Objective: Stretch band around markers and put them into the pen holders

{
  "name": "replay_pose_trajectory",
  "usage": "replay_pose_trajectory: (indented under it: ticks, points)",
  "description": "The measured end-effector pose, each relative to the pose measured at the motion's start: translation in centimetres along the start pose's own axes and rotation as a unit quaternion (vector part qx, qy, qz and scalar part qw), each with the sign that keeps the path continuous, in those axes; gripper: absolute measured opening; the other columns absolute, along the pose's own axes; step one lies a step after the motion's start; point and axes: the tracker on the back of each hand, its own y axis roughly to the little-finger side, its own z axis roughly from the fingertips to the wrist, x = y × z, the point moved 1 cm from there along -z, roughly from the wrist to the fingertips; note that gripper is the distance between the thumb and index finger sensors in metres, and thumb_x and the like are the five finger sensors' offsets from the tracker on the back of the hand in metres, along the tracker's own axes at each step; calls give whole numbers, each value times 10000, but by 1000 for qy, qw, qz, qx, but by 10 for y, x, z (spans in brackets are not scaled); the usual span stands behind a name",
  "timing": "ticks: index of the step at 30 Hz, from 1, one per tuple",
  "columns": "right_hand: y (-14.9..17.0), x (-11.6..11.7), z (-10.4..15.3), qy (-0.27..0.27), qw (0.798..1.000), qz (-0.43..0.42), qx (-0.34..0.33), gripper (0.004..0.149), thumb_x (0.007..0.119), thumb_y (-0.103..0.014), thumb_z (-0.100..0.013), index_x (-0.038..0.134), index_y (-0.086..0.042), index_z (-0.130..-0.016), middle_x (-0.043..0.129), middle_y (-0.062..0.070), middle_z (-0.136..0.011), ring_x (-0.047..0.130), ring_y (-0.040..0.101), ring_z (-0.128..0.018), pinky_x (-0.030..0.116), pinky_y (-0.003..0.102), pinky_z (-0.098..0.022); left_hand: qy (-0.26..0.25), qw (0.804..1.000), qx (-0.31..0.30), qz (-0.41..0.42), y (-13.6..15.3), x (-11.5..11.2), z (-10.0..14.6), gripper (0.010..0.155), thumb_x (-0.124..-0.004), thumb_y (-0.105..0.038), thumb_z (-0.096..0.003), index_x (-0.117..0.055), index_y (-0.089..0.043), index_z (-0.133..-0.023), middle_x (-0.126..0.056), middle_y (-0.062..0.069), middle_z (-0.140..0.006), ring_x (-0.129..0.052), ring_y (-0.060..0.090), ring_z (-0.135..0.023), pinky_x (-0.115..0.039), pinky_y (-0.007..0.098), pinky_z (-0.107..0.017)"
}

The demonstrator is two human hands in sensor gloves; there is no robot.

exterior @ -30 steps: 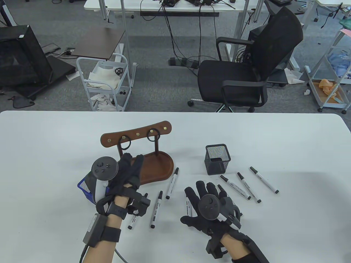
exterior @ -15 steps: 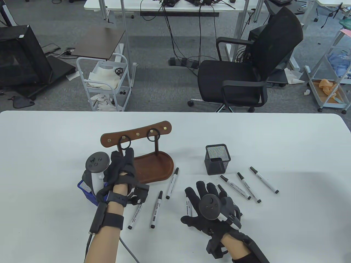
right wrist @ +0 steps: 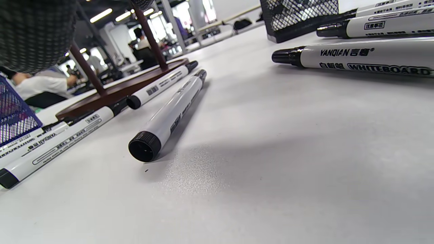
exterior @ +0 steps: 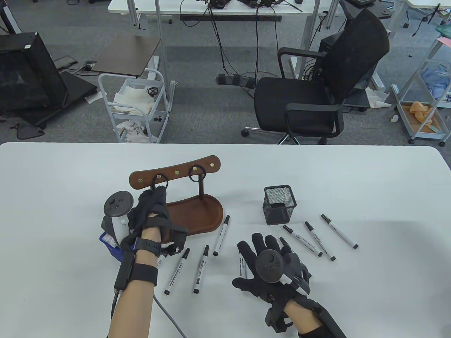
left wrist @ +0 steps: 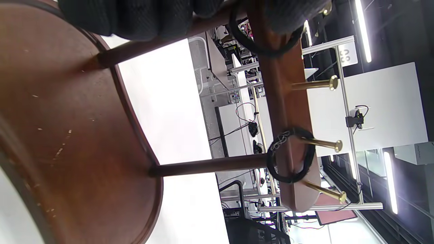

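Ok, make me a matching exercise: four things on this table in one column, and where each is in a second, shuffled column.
Things:
1. left hand
2. right hand
3. black mesh pen holder
4. blue mesh pen holder

Places:
A. stands upright beyond the markers on the right
B. mostly hidden under the left wrist
C. lies spread flat on the table among markers
D. up at a black band hanging on the wooden rack

Pairs: 1-D, 2-C, 3-A, 4-B
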Motion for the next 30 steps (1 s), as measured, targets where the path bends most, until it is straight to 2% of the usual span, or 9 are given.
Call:
replay_pose_trajectory:
  ticks: [2, 6, 8, 22, 30]
  points:
    - [0, 0, 0, 1, 1000, 0, 1, 922, 820, -679, -365, 355, -411, -1114, 181, 37, -1297, 121, 427, -1167, 186, 761, -740, -6, 1000, 4, -2, 0, 1, -2, 695, -619, -412, -628, -358, 52, -1075, -502, 372, -1128, -543, 644, -998, -572, 718, -676]
    - [0, -1, 0, 2, 1000, -2, 1, 919, 821, -677, -366, 358, -410, -1114, 183, 37, -1297, 122, 426, -1167, 187, 761, -741, -9, 1000, 12, 12, 2, 4, -6, 485, -616, -329, -628, -533, -42, -1011, -634, 286, -1101, -604, 597, -1000, -584, 708, -683]
    - [0, -1, 0, 2, 1000, -2, 1, 919, 820, -677, -366, 359, -411, -1115, 185, 37, -1296, 123, 427, -1167, 187, 760, -741, -10, 1000, 10, 5, 2, 5, -6, 459, -617, -310, -626, -569, -39, -993, -685, 262, -1075, -642, 579, -990, -595, 706, -679]
    - [0, -1, 0, -2, 1000, -1, 3, 913, 819, -673, -368, 368, -407, -1115, 194, 42, -1296, 130, 428, -1167, 192, 762, -740, 1, 1000, -20, 0, -15, 5, 7, 440, -633, -313, -622, -599, -44, -970, -729, 236, -1046, -680, 552, -979, -609, 698, -673]
    - [0, -1, 0, -2, 1000, -1, 4, 912, 819, -673, -367, 370, -405, -1114, 193, 44, -1294, 130, 430, -1166, 195, 761, -741, -1, 999, -47, -14, -29, 13, 19, 434, -633, -315, -624, -605, -49, -966, -730, 230, -1047, -685, 545, -980, -615, 692, -674]
